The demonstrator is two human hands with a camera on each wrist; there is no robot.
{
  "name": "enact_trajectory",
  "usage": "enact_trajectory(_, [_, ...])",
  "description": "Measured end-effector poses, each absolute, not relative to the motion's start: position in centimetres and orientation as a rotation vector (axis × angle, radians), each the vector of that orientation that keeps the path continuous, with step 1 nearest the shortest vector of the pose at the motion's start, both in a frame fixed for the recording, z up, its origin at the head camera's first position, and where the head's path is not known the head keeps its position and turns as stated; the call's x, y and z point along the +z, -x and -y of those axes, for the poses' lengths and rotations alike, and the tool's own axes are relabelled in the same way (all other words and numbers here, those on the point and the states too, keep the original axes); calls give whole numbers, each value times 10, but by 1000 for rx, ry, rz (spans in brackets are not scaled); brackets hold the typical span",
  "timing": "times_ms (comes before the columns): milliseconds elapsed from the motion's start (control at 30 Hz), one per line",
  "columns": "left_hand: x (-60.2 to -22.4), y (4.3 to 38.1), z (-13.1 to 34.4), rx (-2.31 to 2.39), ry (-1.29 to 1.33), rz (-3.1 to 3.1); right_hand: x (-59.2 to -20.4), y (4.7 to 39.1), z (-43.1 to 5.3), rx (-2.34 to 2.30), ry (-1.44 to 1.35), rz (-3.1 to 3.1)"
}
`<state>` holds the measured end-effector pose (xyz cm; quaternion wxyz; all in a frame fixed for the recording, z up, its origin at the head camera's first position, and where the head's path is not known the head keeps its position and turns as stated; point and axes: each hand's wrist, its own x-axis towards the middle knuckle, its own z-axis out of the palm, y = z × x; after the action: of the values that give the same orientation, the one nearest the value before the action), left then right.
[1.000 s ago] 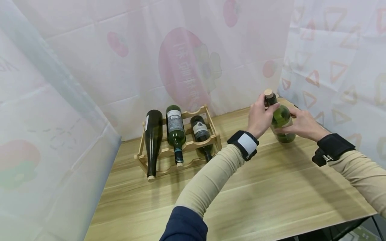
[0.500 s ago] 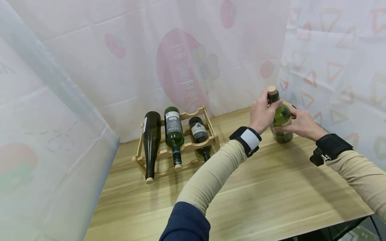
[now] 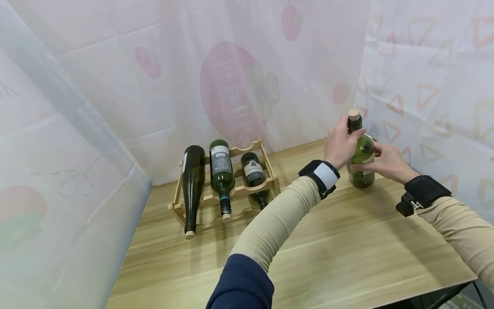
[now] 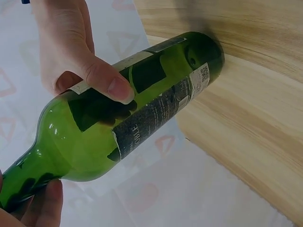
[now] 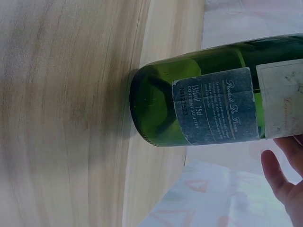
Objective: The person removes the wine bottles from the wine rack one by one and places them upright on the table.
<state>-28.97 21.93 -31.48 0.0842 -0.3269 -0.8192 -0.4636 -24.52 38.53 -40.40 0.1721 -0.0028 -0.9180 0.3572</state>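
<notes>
A green glass wine bottle (image 3: pixel 364 148) with a cork stopper stands upright, or nearly so, at the right of the wooden table. Around its neck, my left hand (image 3: pixel 339 146) curls fingers and thumb just below the cork. My right hand (image 3: pixel 393 163) holds the bottle's body from the right, thumb across the front. In the left wrist view that right hand (image 4: pixel 71 52) lies over the labels, and the left fingers (image 4: pixel 49 203) show at the neck. The right wrist view shows the bottle's base (image 5: pixel 151 106) meeting the tabletop, with a dark back label above it.
To the left, a wooden wine rack (image 3: pixel 245 190) carries a dark bottle (image 3: pixel 194 171), a green labelled bottle (image 3: pixel 223 182) and a shorter-looking dark bottle (image 3: pixel 254 171), corks pointing frontward where visible. Printed sheets (image 3: pixel 173 98) hang behind and at both sides of the table.
The held bottle has tipped from a slight left lean to more upright, its cork moving right. Both hands keep their hold. The head view has shifted slightly.
</notes>
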Motion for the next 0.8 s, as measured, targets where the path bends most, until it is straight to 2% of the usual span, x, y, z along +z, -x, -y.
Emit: enact_trajectory(800, [-306,296,-245,-1243,924,2514,-408,249,-391,1106,184,2687])
